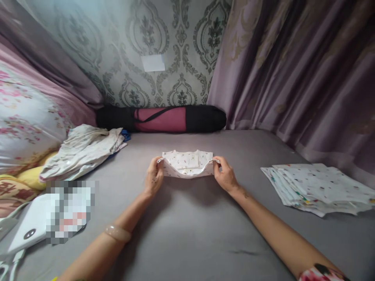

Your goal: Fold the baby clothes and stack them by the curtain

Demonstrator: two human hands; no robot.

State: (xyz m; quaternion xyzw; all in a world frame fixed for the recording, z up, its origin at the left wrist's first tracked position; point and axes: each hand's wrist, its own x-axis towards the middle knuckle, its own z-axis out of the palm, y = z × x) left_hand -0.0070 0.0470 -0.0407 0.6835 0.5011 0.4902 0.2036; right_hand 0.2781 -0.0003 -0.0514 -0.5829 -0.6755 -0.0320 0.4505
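While my left hand (154, 177) pinches one edge of the folded white printed cloth (186, 160), my right hand (227, 176) grips the opposite.

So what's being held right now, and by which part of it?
The cloth, by the ends of its near edge: left hand at the left end, right hand at the right, the edge sagging between.

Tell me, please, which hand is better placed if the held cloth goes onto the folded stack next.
Probably the right hand: the folded stack lies nearer to it than to the left hand. Both hold the cloth, though.
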